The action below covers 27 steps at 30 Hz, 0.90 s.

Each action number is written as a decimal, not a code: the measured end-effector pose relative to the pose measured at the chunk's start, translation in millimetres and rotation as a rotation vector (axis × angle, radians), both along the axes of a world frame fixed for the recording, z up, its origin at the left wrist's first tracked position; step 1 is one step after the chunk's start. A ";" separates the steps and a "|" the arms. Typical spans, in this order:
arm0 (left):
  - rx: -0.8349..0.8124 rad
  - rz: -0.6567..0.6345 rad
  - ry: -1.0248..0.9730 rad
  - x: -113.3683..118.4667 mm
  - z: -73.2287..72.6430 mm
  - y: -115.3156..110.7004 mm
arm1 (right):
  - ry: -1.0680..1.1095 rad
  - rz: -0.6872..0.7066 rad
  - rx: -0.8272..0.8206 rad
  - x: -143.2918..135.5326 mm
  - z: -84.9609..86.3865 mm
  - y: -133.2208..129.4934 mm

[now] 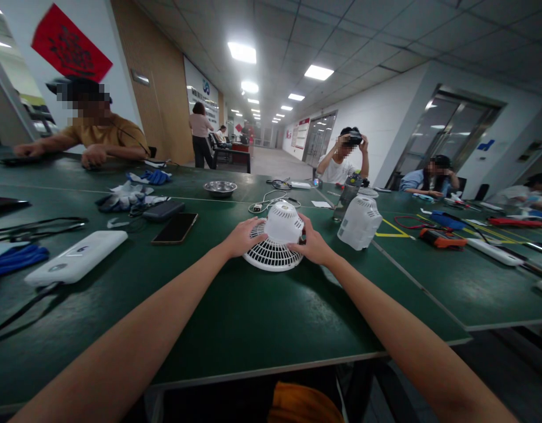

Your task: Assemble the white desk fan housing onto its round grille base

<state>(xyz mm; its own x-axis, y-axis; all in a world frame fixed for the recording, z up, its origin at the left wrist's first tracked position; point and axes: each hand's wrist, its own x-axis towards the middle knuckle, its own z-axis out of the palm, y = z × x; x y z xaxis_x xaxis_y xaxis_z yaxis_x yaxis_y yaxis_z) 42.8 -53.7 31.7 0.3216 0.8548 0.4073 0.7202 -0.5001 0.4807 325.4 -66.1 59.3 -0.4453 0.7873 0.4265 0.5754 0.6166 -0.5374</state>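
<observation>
Right now, your left hand (245,236) and right hand (315,242) are closed around a small white fan (276,236) from opposite sides, thumbs forward against it. It lies face down on the green table (271,320), directly between your palms: the slotted motor housing (284,222) is uppermost and the round grille (273,259) is spread beneath.

As for progress, you appear to be midway through handling it. Housing and grille already sit together as one stack, but whether they are fastened, or anything is left to secure, you cannot tell from here. A second white fan housing (360,224) stands upright to the right of your grip, well apart from it and untouched.

Just left of that housing stands a see-through bottle (345,202); its contents are too dim to make out. Beyond your grip and to the left sits a shallow metal bowl (220,188), its inner surface shiny. A pale cable (271,201) coils just behind the fan. Left of your grip lies a smartphone (175,228), with a white power bank (77,257) farther out; well off to the right is an orange multimeter (442,238).
</observation>
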 end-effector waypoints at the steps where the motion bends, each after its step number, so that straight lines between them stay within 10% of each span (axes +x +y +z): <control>1: -0.006 -0.002 0.005 0.2 -0.4 1.6 | 0.004 0.005 -0.002 -0.1 0.0 0.1; 27: -0.164 0.277 -0.191 -14.5 -9.2 22.4 | -0.033 -0.021 -0.012 -0.4 2.5 -2.1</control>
